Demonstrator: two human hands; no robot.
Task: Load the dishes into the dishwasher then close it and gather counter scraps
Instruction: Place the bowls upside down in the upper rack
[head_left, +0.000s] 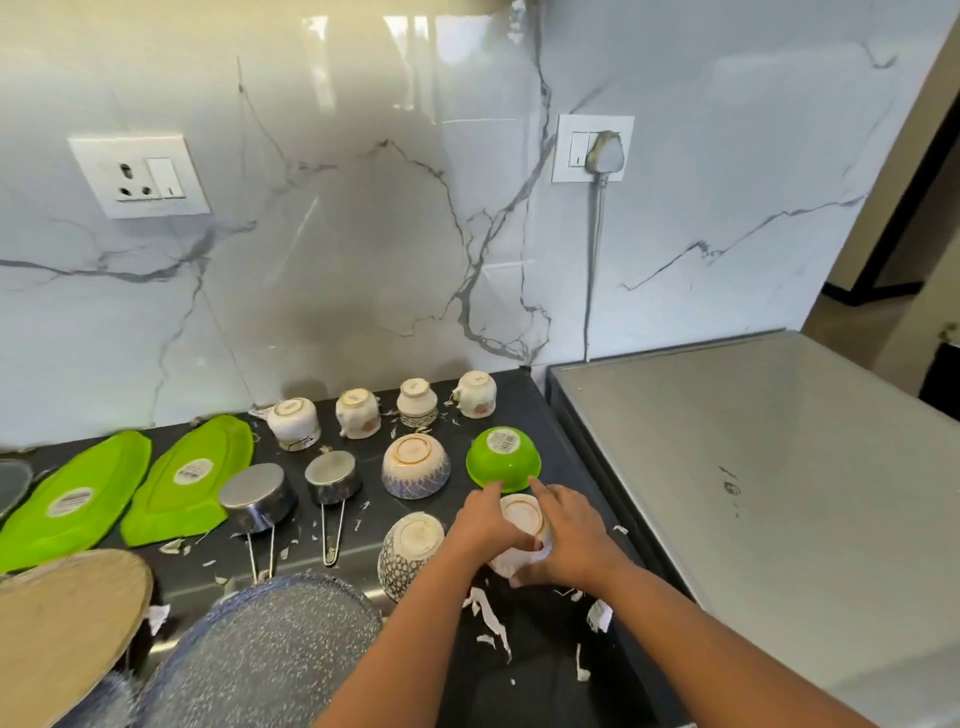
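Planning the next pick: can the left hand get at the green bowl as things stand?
Probably yes. The left hand grips a white bowl together with the right hand, so it must let go first; the green bowl sits just beyond its fingertips, nothing between.

Left hand (485, 522) and right hand (569, 535) cupped together.

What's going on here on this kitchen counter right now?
A person's left hand and right hand together grip an upturned white bowl on the dark counter. A green bowl, patterned bowls, four cups, two steel pans and two green leaf-shaped plates also sit upside down. White scraps lie scattered, not yet gathered.
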